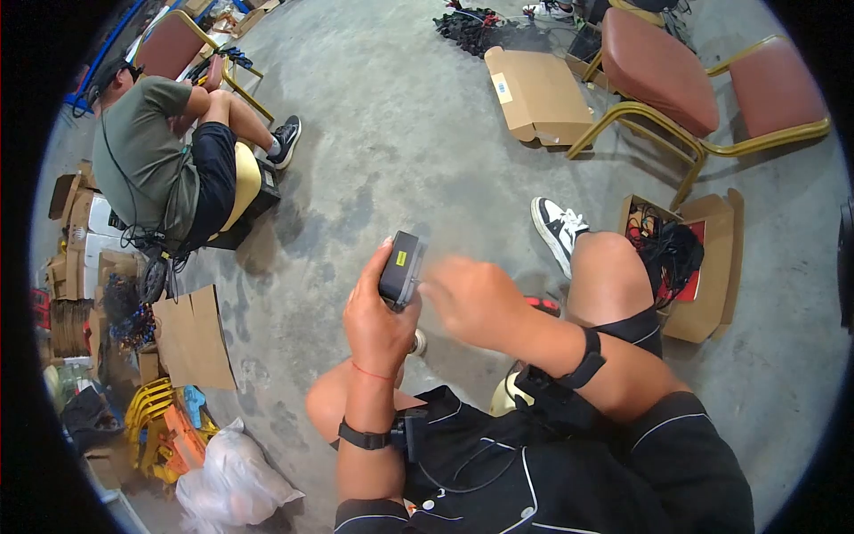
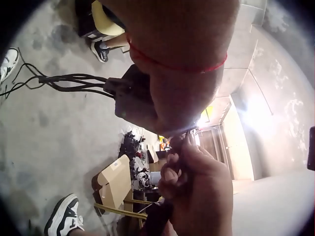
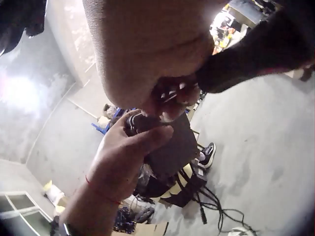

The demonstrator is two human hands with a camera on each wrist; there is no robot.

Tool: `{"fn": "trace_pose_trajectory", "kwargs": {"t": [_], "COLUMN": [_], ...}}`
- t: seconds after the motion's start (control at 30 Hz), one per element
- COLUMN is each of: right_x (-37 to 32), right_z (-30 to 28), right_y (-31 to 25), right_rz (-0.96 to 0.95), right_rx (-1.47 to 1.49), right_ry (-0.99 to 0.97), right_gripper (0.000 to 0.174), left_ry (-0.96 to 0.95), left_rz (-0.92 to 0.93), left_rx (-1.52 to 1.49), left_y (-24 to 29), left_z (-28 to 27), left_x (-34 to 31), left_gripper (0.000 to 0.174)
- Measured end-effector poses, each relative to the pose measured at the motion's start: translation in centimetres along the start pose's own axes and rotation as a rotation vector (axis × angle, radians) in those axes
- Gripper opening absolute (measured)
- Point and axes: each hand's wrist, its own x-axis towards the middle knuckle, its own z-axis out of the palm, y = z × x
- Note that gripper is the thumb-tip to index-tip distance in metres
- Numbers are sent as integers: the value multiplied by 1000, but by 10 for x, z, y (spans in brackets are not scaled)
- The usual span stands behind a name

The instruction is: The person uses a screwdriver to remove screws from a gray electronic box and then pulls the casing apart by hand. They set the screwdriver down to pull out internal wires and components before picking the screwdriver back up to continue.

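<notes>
A dark flat box point(image 1: 402, 267) with a yellow label sits in my left hand point(image 1: 372, 325), the thumb and fingers gripping its sides. Several black cables point(image 2: 74, 83) run out of one end of it. My right hand point(image 1: 476, 303), blurred in the head view, is right at the box's edge with curled fingers. From the little-finger side of that hand sticks out a tool with a red-and-black handle point(image 1: 543, 305), seen as a dark shape in the right wrist view. I cannot tell what the right fingertips pinch at the box's edge.
Another person point(image 1: 147, 160) sits at the left, near cardboard and a white plastic bag point(image 1: 236, 476). An open carton with black cables point(image 1: 667, 258) stands right of my knee. Red-brown chairs point(image 1: 663, 71) and a flattened cardboard box point(image 1: 538, 98) lie beyond it.
</notes>
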Motion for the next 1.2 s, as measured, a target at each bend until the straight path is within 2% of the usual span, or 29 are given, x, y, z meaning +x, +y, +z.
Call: {"fn": "trace_pose_trajectory", "kwargs": {"t": [0.03, 0.1, 0.13, 0.2, 0.23, 0.3, 0.33, 0.4, 0.43, 0.5, 0.53, 0.6, 0.63, 0.67, 0.7, 0.73, 0.8, 0.9, 0.97, 1.03, 1.1, 1.13, 1.2], "right_x": [1, 5, 10, 21, 21, 20, 19, 13, 8, 1, 2, 2, 1, 0, 1, 0, 2, 7, 8, 20, 36, 50, 79], "right_z": [-2, -11, -18, -32, -33, -30, -28, -22, -20, -15, -14, -14, -14, -13, -13, -10, -4, -7, 0, -6, -24, -41, -76], "right_y": [2, 3, 2, -1, 4, 13, 11, 5, 2, -2, -2, -6, -9, -12, -14, -14, -10, -3, 8, 12, 13, 11, 7], "right_rz": [2, 197, 198, 716, 720, 884, 884, 594, 597, 286, 287, 90, 94, 60, 24, 20, -143, -242, -267, -302, -72, -94, 483], "right_rx": [5, 309, 309, 879, 878, 1129, 1129, 774, 765, 428, 427, 206, 205, 79, -48, -50, -248, -370, -332, -304, 39, 36, 926], "right_ry": [0, -216, -216, -588, -593, -689, -693, -493, -494, -206, -207, -86, -83, -69, -56, -56, 38, 46, 59, 81, 176, 170, -16], "right_gripper": [9, 17, 17, 22, 22, 26, 26, 23, 23, 17, 17, 10, 10, 9, 8, 8, 11, 15, 12, 11, 18, 18, 25], "left_ry": [19, 17, 18, 26, 34, 26, 16, 2, -13, -23, -41, -10, 22, 22, 15, 9, 19, 7, -15, 38, 115, 136, 166], "left_rz": [31, 64, 98, 105, 109, 137, 171, 171, 171, 151, 128, 145, 164, 169, 140, 109, 65, -28, -142, -157, -171, -168, -285], "left_rx": [-17, -43, -72, -110, -148, -114, -81, -47, -14, -3, 17, 37, 57, 55, 58, 62, 45, -14, -65, -141, -271, -277, -382], "left_y": [-2, -2, -2, 1, 3, 6, 6, 3, 3, 6, 8, 9, 10, 11, 13, 14, 14, 10, 6, -2, -13, -14, -18], "left_z": [1, -1, -1, -2, -2, -5, -5, -5, -4, -2, -3, -3, -3, -4, -5, -7, -7, 1, 3, 5, 5, 1, -8], "left_x": [0, 0, 0, 1, 0, 1, 2, 3, 3, 3, 2, 3, 3, 4, 5, 4, 4, 2, 2, 3, 6, 7, 9], "left_gripper": [63, 63, 63, 62, 62, 62, 62, 62, 62, 62, 62, 62, 62, 62, 63, 64, 63, 61, 58, 58, 58, 58, 58]}}
